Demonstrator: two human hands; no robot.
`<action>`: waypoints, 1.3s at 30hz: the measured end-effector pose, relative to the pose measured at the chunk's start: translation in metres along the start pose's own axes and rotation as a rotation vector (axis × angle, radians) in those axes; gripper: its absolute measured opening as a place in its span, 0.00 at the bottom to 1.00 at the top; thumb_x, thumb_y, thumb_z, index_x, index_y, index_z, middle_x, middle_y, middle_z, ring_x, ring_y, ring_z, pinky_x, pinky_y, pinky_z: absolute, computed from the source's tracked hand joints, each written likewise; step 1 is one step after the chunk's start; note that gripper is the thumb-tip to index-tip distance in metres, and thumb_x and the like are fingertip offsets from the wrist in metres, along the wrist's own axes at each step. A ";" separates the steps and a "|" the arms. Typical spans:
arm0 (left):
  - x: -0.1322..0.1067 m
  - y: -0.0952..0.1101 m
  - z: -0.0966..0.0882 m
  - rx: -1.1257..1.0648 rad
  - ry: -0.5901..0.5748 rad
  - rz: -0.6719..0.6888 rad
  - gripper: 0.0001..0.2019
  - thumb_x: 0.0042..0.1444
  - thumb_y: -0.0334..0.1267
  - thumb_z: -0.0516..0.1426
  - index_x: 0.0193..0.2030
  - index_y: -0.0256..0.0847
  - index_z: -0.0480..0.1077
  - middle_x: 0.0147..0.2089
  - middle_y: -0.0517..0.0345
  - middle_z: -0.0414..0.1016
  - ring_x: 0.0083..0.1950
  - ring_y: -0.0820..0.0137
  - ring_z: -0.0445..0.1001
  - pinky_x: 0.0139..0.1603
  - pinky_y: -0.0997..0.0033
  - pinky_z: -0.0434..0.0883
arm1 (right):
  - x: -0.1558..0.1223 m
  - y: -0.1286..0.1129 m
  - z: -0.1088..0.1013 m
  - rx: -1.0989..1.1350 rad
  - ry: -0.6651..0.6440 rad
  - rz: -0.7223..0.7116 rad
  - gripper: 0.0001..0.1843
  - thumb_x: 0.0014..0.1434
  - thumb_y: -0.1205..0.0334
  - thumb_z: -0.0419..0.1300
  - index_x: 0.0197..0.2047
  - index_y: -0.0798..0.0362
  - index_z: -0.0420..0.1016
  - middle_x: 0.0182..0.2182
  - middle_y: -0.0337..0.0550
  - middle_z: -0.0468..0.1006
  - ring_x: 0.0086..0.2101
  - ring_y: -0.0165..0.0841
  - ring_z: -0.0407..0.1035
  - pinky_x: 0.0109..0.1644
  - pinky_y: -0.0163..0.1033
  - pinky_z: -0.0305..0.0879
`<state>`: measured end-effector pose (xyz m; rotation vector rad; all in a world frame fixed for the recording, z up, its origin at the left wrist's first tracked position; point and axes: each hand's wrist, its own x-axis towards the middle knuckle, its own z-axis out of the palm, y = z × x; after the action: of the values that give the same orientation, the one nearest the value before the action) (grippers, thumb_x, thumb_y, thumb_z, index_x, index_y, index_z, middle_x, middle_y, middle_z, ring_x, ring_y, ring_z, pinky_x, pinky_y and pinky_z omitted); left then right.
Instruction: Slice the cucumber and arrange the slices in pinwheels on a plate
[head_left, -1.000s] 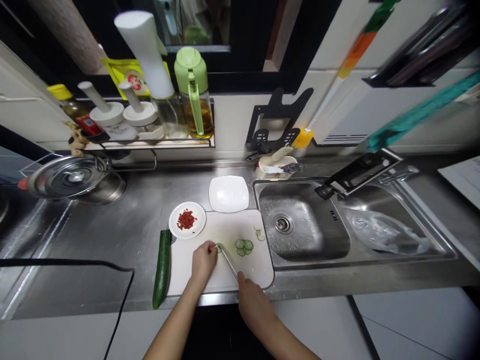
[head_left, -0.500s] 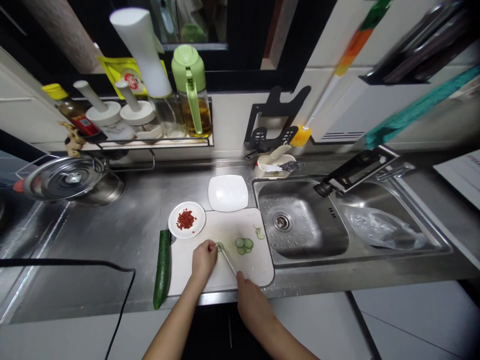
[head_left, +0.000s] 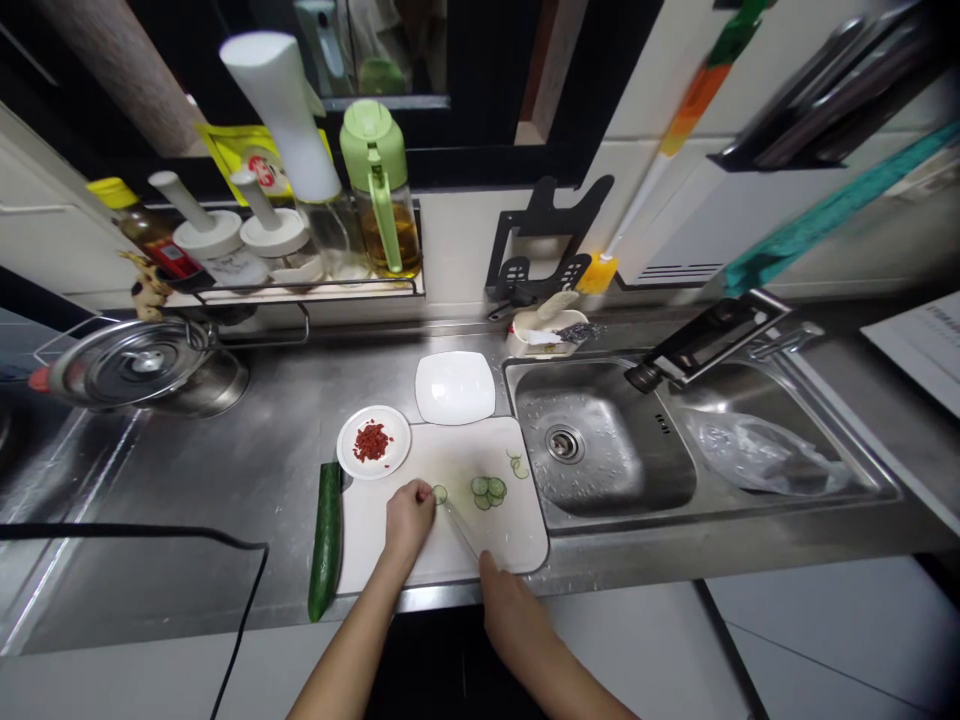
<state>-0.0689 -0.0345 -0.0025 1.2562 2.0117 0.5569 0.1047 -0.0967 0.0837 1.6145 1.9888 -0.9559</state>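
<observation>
slice (head_left: 440, 494): one, round, lying on the board (head_left: 366, 535), just right of your left hand (head_left: 409, 517), the nearer one; whether those fingertips pinch its edge, cannot tell.
knife (head_left: 464, 532): one, gripped in your right hand (head_left: 516, 612), long axis running far-left, its tip close beside the slice.

Dark-framed window (head_left: 397, 50) above steel counter (head_left: 187, 470)

green-topped jug (head_left: 381, 188) on rack (head_left: 315, 292), lidded pot (head_left: 165, 375), bag (head_left: 765, 455) in sink (head_left: 604, 450)
</observation>
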 end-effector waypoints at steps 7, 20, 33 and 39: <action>-0.001 -0.001 -0.003 -0.085 -0.002 0.005 0.05 0.50 0.36 0.53 0.28 0.41 0.70 0.26 0.61 0.74 0.29 0.73 0.70 0.33 0.76 0.62 | -0.013 0.017 0.003 -0.025 -0.057 0.016 0.33 0.54 0.81 0.41 0.64 0.63 0.55 0.43 0.58 0.75 0.46 0.41 0.68 0.48 0.38 0.61; 0.008 -0.009 -0.011 0.057 0.012 0.080 0.11 0.51 0.38 0.55 0.40 0.39 0.74 0.34 0.55 0.75 0.35 0.69 0.71 0.40 0.71 0.65 | -0.014 0.029 0.009 0.020 -0.052 0.027 0.34 0.53 0.80 0.42 0.63 0.58 0.56 0.43 0.54 0.76 0.45 0.39 0.69 0.44 0.37 0.62; 0.014 0.001 -0.011 0.278 -0.099 0.218 0.08 0.51 0.30 0.51 0.27 0.38 0.71 0.31 0.54 0.70 0.36 0.69 0.68 0.39 0.72 0.61 | -0.019 0.028 0.000 0.003 -0.055 0.024 0.34 0.53 0.82 0.42 0.63 0.59 0.57 0.42 0.54 0.76 0.43 0.39 0.70 0.45 0.36 0.61; 0.011 0.007 -0.019 0.286 -0.175 0.353 0.08 0.50 0.28 0.50 0.26 0.39 0.68 0.28 0.57 0.69 0.34 0.70 0.66 0.40 0.71 0.60 | -0.019 0.029 0.000 -0.003 -0.058 0.011 0.33 0.54 0.81 0.42 0.64 0.60 0.56 0.43 0.55 0.76 0.44 0.39 0.70 0.46 0.37 0.61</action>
<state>-0.0821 -0.0214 0.0109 1.7890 1.7757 0.3107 0.1378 -0.1067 0.0890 1.5768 1.9400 -0.9841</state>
